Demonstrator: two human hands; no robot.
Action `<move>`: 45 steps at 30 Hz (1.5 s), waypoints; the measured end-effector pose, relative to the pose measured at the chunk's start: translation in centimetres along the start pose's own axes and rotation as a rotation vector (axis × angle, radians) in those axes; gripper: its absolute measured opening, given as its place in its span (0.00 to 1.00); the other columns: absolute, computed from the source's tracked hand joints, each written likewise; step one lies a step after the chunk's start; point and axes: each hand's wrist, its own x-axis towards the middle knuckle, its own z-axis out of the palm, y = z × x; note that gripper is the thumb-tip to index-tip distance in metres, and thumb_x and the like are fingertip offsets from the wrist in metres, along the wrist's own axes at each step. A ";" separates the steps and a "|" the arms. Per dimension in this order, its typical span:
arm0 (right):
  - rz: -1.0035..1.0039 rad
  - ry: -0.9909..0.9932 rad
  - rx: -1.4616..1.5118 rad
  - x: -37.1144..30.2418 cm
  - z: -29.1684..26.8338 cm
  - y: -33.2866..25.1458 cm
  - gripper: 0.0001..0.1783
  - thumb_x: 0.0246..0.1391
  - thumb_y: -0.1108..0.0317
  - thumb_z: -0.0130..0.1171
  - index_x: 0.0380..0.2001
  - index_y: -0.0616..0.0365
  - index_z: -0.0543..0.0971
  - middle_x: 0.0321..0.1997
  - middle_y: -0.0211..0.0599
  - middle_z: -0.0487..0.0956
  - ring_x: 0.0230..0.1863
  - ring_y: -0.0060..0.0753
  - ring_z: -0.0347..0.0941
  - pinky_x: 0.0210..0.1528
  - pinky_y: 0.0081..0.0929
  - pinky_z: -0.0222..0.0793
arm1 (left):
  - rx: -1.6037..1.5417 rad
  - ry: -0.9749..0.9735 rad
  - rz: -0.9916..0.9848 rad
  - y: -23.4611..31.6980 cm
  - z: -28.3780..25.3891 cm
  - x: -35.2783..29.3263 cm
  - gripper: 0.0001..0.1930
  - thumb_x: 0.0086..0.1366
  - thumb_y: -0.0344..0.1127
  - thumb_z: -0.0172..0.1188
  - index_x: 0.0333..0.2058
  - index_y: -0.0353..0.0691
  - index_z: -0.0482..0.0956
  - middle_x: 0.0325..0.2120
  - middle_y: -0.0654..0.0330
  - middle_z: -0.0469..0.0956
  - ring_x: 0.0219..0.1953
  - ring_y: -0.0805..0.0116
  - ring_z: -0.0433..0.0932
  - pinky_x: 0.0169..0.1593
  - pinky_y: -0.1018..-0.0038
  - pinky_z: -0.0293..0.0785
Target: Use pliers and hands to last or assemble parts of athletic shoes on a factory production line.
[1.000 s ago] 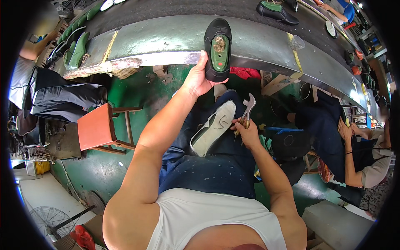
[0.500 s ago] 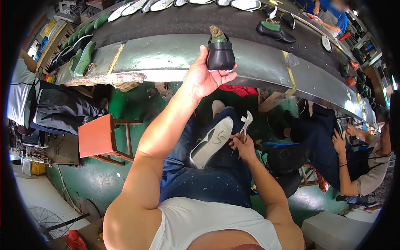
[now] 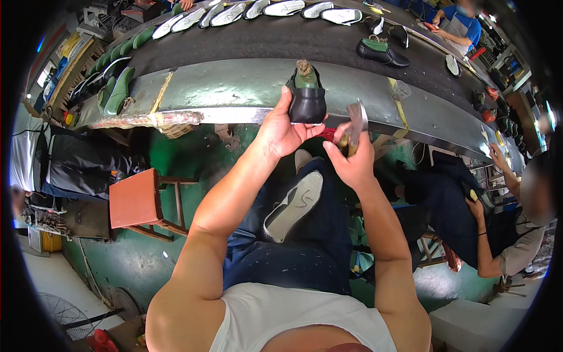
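Observation:
My left hand [image 3: 281, 130] is raised in front of the bench edge, its fingers around a black shoe [image 3: 307, 107]. Inside the shoe is a green last, and its brownish top end points up and away from me. Just to the right, my right hand [image 3: 359, 154] grips lasting pincers [image 3: 357, 120] with a shiny metal head pointing up. A small gap separates the pincers from the shoe. On my lap lies another shoe [image 3: 294, 206], its pale sole facing up.
The long dark bench [image 3: 234, 76] runs across in front of me. Pale-soled shoes [image 3: 229, 14] line its far side; green lasts [image 3: 120, 91] stand at left. A stool [image 3: 135, 199] is at my left. A co-worker [image 3: 528, 234] sits at right; another [image 3: 460, 26] works beyond the bench.
My right hand has come up from beside my lap with the pincers, close to the held shoe. The left hand and its shoe have dropped slightly toward me.

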 end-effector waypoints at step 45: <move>-0.017 0.059 0.082 12.7 1.9 -1.2 0.17 0.64 0.59 0.60 0.47 0.62 0.75 0.39 0.30 0.78 0.36 0.17 0.70 0.41 0.20 0.69 | 0.644 0.207 0.517 1.9 2.8 3.6 0.52 0.68 0.74 0.39 0.73 0.41 0.34 0.73 0.47 0.43 0.74 0.56 0.43 0.74 0.56 0.35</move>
